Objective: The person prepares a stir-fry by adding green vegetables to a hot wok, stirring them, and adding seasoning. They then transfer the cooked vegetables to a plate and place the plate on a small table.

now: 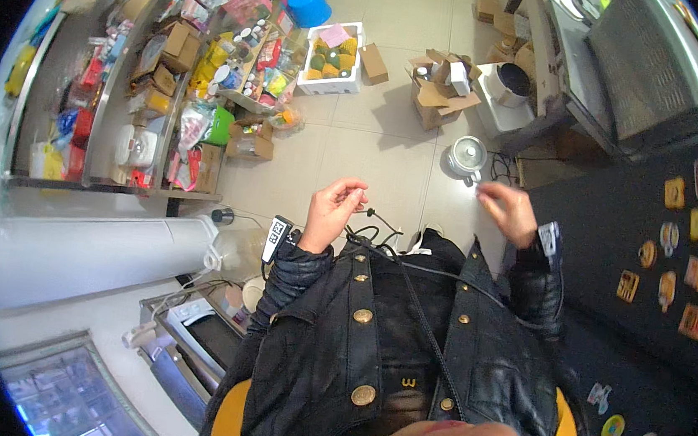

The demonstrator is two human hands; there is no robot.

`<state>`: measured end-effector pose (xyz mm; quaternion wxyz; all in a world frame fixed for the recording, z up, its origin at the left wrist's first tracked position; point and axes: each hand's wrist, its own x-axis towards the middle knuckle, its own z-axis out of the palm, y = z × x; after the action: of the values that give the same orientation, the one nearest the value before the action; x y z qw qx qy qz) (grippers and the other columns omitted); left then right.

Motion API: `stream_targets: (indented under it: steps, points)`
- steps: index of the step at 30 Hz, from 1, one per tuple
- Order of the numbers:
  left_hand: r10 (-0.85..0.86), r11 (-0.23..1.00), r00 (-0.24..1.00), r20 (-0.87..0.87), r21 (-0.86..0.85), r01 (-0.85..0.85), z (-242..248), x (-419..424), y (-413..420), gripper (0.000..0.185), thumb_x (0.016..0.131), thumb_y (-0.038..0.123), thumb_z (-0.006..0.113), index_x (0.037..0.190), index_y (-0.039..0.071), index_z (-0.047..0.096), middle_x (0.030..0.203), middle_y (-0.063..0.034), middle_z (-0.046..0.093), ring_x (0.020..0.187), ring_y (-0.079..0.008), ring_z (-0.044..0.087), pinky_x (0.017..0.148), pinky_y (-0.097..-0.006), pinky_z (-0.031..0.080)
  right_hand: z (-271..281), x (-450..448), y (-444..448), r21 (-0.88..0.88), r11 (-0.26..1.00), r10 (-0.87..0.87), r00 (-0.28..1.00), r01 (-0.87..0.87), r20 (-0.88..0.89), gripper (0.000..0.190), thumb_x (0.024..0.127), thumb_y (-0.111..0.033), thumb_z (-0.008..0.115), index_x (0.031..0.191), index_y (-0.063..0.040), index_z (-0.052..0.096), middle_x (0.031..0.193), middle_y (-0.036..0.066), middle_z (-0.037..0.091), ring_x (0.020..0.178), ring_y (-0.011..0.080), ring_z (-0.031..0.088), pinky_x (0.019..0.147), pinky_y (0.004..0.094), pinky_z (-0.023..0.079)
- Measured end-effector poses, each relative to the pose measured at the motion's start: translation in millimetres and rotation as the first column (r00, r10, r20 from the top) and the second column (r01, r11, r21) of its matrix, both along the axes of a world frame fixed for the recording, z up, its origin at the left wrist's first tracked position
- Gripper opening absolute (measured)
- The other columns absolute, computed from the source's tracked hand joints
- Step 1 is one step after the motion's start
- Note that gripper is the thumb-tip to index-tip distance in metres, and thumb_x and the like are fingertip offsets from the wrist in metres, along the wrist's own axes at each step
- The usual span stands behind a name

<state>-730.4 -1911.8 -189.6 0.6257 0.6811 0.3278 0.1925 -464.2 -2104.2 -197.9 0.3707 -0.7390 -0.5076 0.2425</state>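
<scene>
My left hand (332,211) hangs in front of the jacket with its fingers curled and the thumb close to the index finger. A black cord with a small toggle (371,212) runs beside its fingertips; whether the hand grips it cannot be told. My right hand (509,213) is raised to the right, slightly blurred, with thumb and index finger apart and nothing seen between them. Just beyond its fingertips, a white lidded pot (468,156) stands on the tiled floor. Both wrists carry white devices with printed markers, over the sleeves of a black jacket (402,324).
Crowded metal shelves (96,130) stand at left, above a white cylindrical unit (100,251). A foam box of netted fruit (333,59), a blue tub (309,7) and an open cardboard box (439,97) lie ahead. A dark panel with magnets (613,224) rises at right.
</scene>
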Motion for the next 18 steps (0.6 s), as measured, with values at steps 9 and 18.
stream_targets:
  steps: [9,18]
  points:
    - [0.126,0.987,0.990,-0.057,-0.091,-0.130,-9,75,196,0.017,0.087,0.011,0.051,0.100,0.001,0.056,0.080,-0.0040,0.059,0.070,-0.0088,0.056,0.065,-0.0216,0.046,-35,134,213,-0.065,0.985,-0.169,0.970,0.160,-0.172,0.023,0.082,-0.016,0.058,0.098,0.000,0.060,0.084,0.012,0.064,0.079,0.0172,0.062,0.071,0.0267,0.047]
    - [0.138,0.988,0.989,-0.046,0.069,-0.135,-1,149,474,0.015,0.086,0.007,0.050,0.097,-0.001,0.057,0.079,-0.0035,0.060,0.072,-0.0085,0.057,0.066,-0.0219,0.048,-24,172,466,0.041,0.985,-0.169,0.986,0.169,-0.017,0.020,0.081,-0.013,0.058,0.098,-0.002,0.061,0.083,0.013,0.064,0.074,0.0189,0.062,0.066,0.0264,0.047]
